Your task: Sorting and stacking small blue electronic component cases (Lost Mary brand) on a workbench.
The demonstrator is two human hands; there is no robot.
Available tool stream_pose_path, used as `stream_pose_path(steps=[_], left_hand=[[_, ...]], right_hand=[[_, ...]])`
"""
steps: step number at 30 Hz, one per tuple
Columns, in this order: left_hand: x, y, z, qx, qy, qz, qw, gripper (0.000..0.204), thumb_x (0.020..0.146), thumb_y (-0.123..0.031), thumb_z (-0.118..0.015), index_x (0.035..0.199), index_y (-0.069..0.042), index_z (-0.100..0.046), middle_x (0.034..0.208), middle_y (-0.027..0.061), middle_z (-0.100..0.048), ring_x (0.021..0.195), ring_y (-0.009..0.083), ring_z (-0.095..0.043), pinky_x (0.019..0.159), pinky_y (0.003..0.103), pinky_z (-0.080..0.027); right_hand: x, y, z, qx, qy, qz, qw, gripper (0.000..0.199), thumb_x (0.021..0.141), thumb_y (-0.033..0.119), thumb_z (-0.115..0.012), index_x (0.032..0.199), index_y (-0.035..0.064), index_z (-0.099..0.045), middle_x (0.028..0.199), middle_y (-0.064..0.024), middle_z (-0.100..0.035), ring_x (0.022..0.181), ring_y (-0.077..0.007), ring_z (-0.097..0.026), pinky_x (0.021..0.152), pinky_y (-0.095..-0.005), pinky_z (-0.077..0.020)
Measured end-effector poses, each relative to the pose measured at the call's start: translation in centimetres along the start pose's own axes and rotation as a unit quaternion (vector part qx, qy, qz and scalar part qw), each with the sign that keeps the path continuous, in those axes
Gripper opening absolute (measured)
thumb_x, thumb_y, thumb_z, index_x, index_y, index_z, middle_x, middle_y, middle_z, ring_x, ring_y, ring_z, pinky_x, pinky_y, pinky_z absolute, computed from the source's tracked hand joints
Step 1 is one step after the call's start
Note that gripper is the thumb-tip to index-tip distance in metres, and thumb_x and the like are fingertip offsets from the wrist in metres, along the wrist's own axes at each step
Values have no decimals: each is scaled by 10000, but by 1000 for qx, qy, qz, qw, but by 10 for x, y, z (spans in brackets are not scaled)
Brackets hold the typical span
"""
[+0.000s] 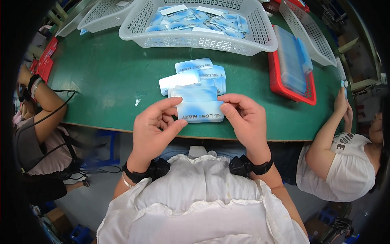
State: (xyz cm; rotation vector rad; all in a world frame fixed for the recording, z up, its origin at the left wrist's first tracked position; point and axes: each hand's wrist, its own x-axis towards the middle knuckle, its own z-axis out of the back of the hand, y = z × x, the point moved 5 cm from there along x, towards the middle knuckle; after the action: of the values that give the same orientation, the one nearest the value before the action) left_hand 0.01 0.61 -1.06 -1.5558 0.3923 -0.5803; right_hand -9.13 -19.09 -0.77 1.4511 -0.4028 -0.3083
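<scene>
A flat blue-and-white packet (200, 111) is held between both hands just over the near edge of the green table (105, 77). My left hand (153, 130) pinches its left end with thumb and fingers. My right hand (245, 118) grips its right end, thumb on top. Right behind it, a loose pile of the same blue-and-white packets (195, 79) lies on the table, some overlapping.
A white mesh basket (199, 38) with several packets stands at the back. A red tray (280, 81) with stacked clear packets sits right, more white baskets (101, 14) at both back corners. One person sits at the left (36, 122), another at the right (345, 154).
</scene>
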Motion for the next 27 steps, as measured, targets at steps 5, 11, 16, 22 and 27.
stream_pose_path(steps=[5,11,16,22,27], left_hand=[[0,4,1,1,1,3,1000,438,810,77,-703,1228,43,-579,906,91,-665,684,30,-541,575,160,-436],[0,2,0,-21,-5,-1,1000,447,817,73,-697,1244,48,-566,901,108,-676,705,44,-572,590,164,-448],[0,1,0,-14,-6,-1,1000,452,816,78,-693,1249,48,-566,896,109,-678,715,47,-580,601,164,-455],[-1,-2,0,4,-17,2,1000,419,803,67,-709,1202,50,-583,858,65,-654,644,19,-517,550,152,-404],[-5,-11,-1,98,-12,5,995,316,747,3,-779,1037,6,-656,806,24,-628,565,0,-425,488,164,-312]], right_hand=[[0,1,0,25,-2,-2,1000,191,902,65,-663,1082,4,-677,834,13,-636,724,-22,-534,640,-179,-444],[1,0,1,63,22,-1,998,335,914,21,-627,1243,-10,-572,839,20,-613,692,-2,-490,614,-160,-406],[1,4,0,88,17,1,996,376,905,7,-621,1272,-21,-539,859,12,-620,696,4,-482,603,-155,-387],[-1,5,0,67,28,-6,997,411,853,3,-649,1253,-10,-554,843,18,-620,678,1,-460,596,-158,-375],[-11,19,1,-109,28,-5,994,467,772,32,-699,1223,53,-582,766,36,-619,670,-53,-480,599,-219,-408]])
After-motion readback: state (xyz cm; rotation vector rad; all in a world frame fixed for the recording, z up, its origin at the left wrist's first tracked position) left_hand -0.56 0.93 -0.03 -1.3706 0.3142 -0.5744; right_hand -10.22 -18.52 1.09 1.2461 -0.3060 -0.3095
